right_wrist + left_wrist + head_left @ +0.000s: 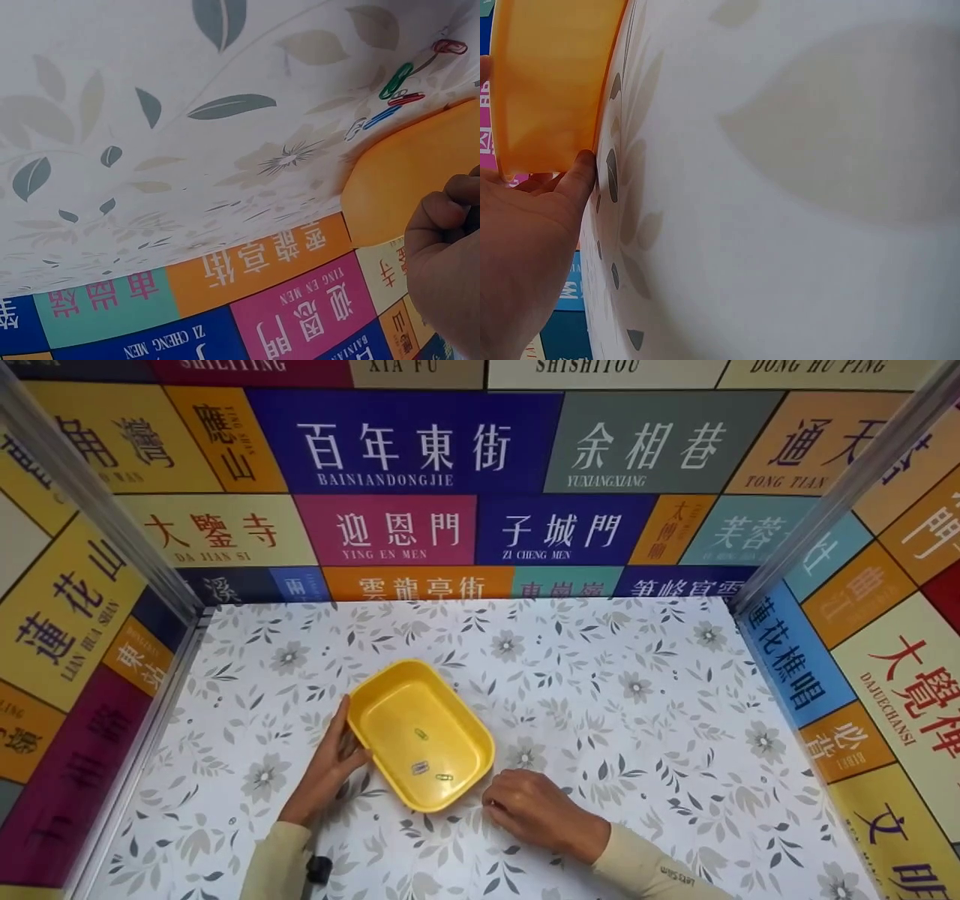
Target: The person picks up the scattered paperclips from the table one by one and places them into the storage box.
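Note:
A yellow plastic tray (390,716) sits on the patterned tabletop, with several small paper clips (421,733) inside it. My left hand (330,765) grips its left side, fingers along the outer wall and thumb on the near side. In the left wrist view the thumb (577,176) presses the tray's edge. Beside the tray's near right corner is my right hand (544,814), fingers curled and fingertips together; I cannot tell whether a clip is between them. The right wrist view has red, green, blue and white paper clips (397,81) lying on the tabletop beside the tray.
A white tabletop (637,735) with grey leaves and flowers spreads around the tray. Colourful panels with large lettering (405,442) stand behind it and along both sides. A small black object (319,870) is at the left sleeve.

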Tool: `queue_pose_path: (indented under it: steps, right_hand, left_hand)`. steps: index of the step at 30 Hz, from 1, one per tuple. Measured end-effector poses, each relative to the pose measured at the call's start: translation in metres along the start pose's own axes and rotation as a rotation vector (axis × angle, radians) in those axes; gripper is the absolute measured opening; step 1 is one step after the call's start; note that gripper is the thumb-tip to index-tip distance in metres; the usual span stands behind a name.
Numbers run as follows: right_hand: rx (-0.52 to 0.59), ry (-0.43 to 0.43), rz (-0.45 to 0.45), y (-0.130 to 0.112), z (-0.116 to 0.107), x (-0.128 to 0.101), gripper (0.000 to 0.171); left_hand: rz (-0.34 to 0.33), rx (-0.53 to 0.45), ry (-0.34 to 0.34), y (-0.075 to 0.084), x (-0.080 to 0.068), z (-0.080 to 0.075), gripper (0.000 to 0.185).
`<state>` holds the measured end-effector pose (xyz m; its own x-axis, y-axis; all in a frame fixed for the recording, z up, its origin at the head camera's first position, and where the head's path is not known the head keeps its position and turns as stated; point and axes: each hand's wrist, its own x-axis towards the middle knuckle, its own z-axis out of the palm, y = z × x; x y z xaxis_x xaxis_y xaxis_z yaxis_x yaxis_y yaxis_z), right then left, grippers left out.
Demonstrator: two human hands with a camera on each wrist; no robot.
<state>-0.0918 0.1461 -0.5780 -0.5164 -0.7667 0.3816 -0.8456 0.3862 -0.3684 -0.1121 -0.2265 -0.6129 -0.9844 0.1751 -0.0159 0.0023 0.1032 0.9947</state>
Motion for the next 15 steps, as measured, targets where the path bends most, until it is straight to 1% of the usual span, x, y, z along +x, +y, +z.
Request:
queue_pose_path:
  steps: [6,15]
  right_hand:
    - [0.021,-0.002,0.008,0.0016,-0.0028,0.0032,0.012]
    - [0.03,-0.014,0.062,0.0015,-0.0054,0.0071,0.009]
  left_hand:
    - [-0.016,0.009,0.014,0.0001,0.0006,0.0,0.099]
    - [-0.046,-0.001,0.03,0.0012,0.0002,0.0012,0.1]
